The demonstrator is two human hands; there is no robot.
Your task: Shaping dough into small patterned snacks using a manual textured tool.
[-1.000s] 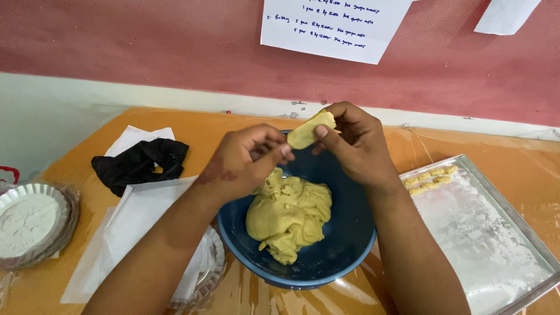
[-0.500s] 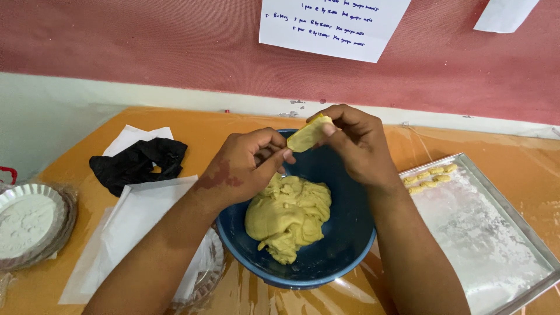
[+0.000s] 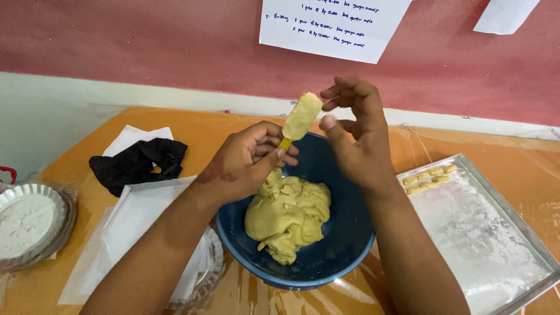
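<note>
I see my left hand (image 3: 245, 163) pinching a yellow stick (image 3: 284, 144) capped with a dough piece (image 3: 303, 115), raised over the blue bowl (image 3: 344, 245). My right hand (image 3: 356, 131) hovers beside it, grip spread, apart from the dough. The floured tray (image 3: 496, 245) runs off the right edge; the bench (image 3: 513, 157) behind lies open. The stick's lower end is hidden.

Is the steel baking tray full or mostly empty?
Mostly empty: the tray shows bare floured metal, with only a few shaped dough pieces in its far corner.
</note>
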